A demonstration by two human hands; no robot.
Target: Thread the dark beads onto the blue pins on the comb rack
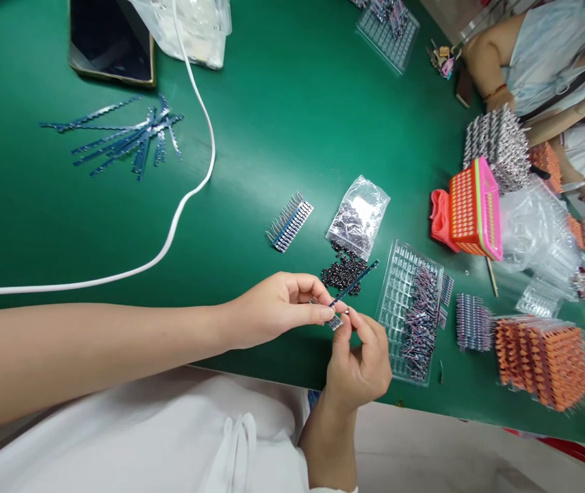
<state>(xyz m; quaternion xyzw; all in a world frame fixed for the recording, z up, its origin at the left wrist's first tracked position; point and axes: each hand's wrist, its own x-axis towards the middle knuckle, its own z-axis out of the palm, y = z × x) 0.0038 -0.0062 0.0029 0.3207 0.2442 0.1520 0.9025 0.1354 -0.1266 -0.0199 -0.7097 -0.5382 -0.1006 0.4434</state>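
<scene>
My left hand (284,308) is closed, thumb and fingers pinching a small strip of circuit boards (335,322). From that grip a thin blue edge strip (356,282) sticks out up and to the right. My right hand (358,359) meets it fingertip to fingertip, pinching a tiny dark round part (346,313) at the board; its exact kind is too small to tell. Just beyond the hands lies a heap of small black round parts (341,274), spilling from a clear plastic bag (358,216). A row of boards with pins or leads (290,222) rests on the table to the left of the bag.
On the green table (271,123) lie blue strips (128,137), a phone (111,41) and a white cable (179,212). To the right are a clear tray (392,322) with small assemblies, orange stacks (543,363) and an orange-pink basket (469,209). Another person (543,55) sits at the far right.
</scene>
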